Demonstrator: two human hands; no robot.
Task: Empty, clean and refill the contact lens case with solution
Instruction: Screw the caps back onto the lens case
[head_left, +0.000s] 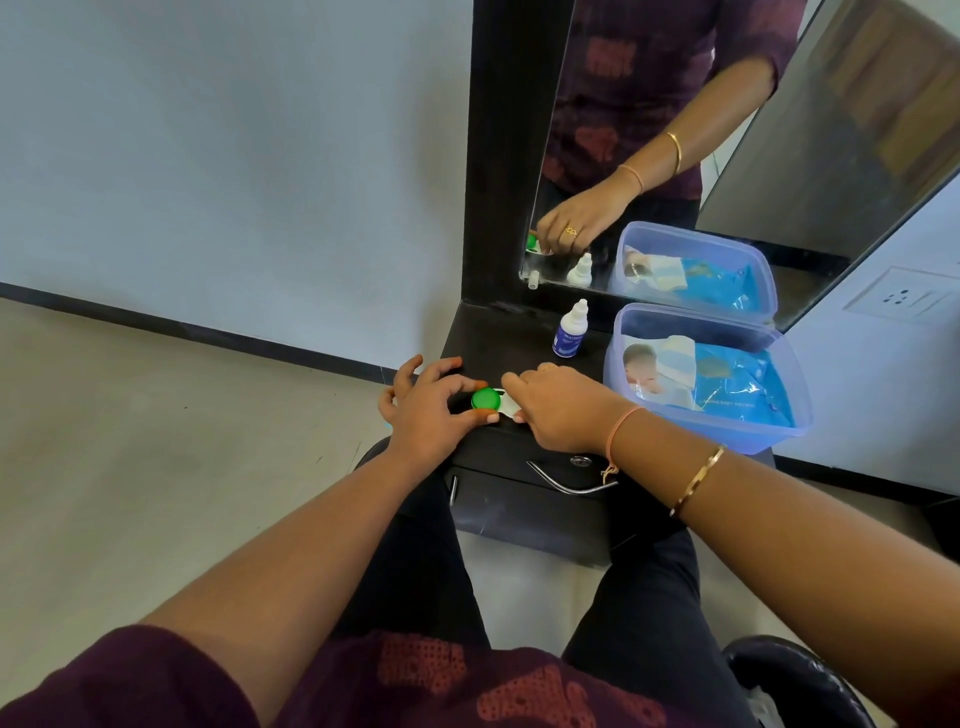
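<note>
The contact lens case (506, 404) lies between the hands on the cabinet top (519, 338), with the left hand (431, 410) pinching its green cap (485, 399) between thumb and forefinger and the right hand (561, 410) curled over its other end.

Below the mirror (779, 130) there are one bottle (570, 332), one plastic box (727, 432) holding one pack of wipes (727, 384), and one lens case (503, 404) with one green cap (485, 398). Two hands show, a left hand (431, 410) and a right hand (561, 410), with two bracelets (698, 480) on the right wrist
</note>
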